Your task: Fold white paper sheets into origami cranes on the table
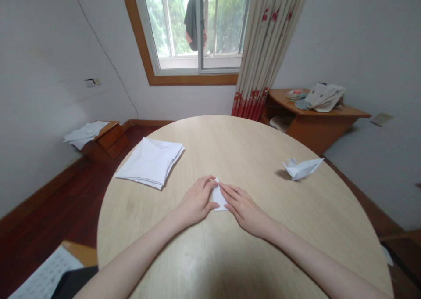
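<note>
Bare forearms (144,246) reach over the round, pale wood-grain table (237,145). Near its middle, my left hand (196,200) and right hand (246,209), fingers loosely curved, hold a small folded white paper (219,199) between a white paper stack (149,163) and a birdlike folded white paper figure (301,169).

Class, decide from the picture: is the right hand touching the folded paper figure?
Apart: the head view shows tabletop plainly between the right hand and the folded paper figure.

Left forearm (141,251) from seven o'clock, right forearm (305,250) from five, left hand (196,201) curved, right hand (246,209) flatter, index fingertips close together
</note>
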